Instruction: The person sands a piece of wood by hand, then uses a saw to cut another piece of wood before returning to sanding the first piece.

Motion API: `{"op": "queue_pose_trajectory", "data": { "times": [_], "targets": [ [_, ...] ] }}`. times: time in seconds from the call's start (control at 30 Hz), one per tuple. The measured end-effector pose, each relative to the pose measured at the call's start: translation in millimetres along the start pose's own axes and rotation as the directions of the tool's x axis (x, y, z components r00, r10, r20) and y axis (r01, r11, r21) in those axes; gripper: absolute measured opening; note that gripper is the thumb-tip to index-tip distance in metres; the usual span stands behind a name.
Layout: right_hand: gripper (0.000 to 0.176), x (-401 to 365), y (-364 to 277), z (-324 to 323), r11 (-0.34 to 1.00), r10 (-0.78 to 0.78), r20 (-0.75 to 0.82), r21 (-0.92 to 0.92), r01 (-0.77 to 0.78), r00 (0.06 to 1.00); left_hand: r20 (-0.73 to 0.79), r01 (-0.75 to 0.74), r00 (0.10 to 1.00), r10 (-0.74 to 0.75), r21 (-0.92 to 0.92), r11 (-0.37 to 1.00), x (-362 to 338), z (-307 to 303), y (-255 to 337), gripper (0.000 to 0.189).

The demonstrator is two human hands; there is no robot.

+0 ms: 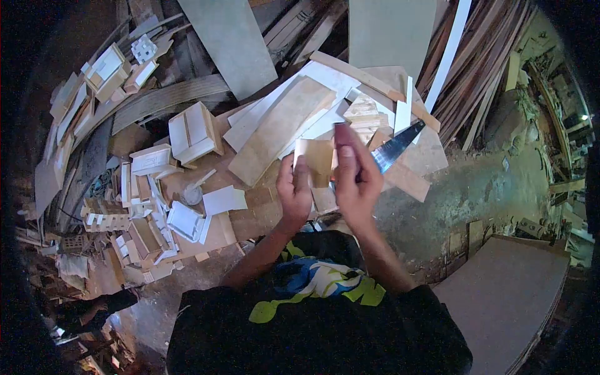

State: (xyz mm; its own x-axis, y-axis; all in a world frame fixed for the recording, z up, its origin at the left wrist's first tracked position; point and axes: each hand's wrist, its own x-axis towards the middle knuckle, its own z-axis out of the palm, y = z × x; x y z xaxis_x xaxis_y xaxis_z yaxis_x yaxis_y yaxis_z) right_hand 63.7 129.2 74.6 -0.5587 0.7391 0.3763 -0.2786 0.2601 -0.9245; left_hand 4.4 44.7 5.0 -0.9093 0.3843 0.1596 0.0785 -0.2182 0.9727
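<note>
My left hand is closed on a small pale wooden piece, thumb on its near face and fingers behind it. Beside it, my right hand has its fingers bent together and thumb raised. A blurred, dark reddish-brown shape shows at its fingertips; I cannot make out what it is. Just past my right hand lies a handsaw, its blade pointing up and right and its handle hidden. Under and beyond my hands are a long plywood strip, white boards and a striped wooden piece.
Small white-and-wood box-like pieces and a shallow white tray-like piece crowd the left, around a small clear cup. Long wooden strips lean at the back right. Large sheets are stacked at the lower right.
</note>
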Motion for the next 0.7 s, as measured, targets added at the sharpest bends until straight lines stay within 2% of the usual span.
{"op": "queue_pose_trajectory", "data": {
  "times": [0.07, 0.1, 0.2, 0.23, 0.3, 0.33, 0.4, 0.5, 0.6, 0.7],
  "targets": [
    [0.034, 3, 3, -17, 0.947, 0.306, -0.011, 0.110, -0.303, 0.952, -0.024, 0.106, 0.994, -0.108, -0.075, 0.992, 3, -4, -4, 0.025],
    [0.030, 6, 6, -21, 0.936, 0.332, 0.014, 0.117, -0.331, 0.943, 0.035, 0.222, 0.975, -0.219, -0.170, 0.960, 4, -7, 3, 0.026],
    [0.025, 4, 8, -36, 0.865, 0.453, 0.090, 0.195, -0.462, 0.887, 0.112, 0.214, 0.975, -0.194, -0.203, 0.956, 5, -9, 16, 0.028],
    [0.020, 1, 16, -37, 0.849, 0.458, 0.087, 0.252, -0.464, 0.885, 0.119, 0.201, 0.976, -0.184, -0.157, 0.967, 5, -9, 16, 0.028],
    [0.020, -3, 23, -44, 0.862, 0.456, 0.126, 0.183, -0.472, 0.881, 0.138, 0.179, 0.976, -0.169, -0.062, 0.982, 3, -10, 16, 0.028],
    [0.020, -4, 24, -46, 0.867, 0.456, 0.145, 0.149, -0.475, 0.878, 0.177, 0.215, 0.964, -0.196, -0.094, 0.972, 3, -14, 10, 0.029],
    [0.022, -5, 21, -47, 0.885, 0.438, 0.172, 0.090, -0.457, 0.882, 0.256, 0.289, 0.935, -0.246, -0.150, 0.945, 3, -20, 1, 0.032],
    [0.027, -7, 13, -45, 0.937, 0.350, 0.152, -0.034, -0.349, 0.924, 0.189, 0.432, 0.899, -0.395, -0.236, 0.870, -1, -13, 19, 0.036],
    [0.030, -8, 10, -44, 0.954, 0.244, 0.133, -0.211, -0.213, 0.961, 0.333, 0.409, 0.898, -0.287, -0.392, 0.824, 4, -15, 13, 0.039],
    [0.029, -11, 3, -46, 0.934, 0.124, 0.177, -0.353, -0.055, 0.976, 0.183, 0.450, 0.890, -0.418, -0.192, 0.872, 4, -8, 28, 0.038]
  ]
}}
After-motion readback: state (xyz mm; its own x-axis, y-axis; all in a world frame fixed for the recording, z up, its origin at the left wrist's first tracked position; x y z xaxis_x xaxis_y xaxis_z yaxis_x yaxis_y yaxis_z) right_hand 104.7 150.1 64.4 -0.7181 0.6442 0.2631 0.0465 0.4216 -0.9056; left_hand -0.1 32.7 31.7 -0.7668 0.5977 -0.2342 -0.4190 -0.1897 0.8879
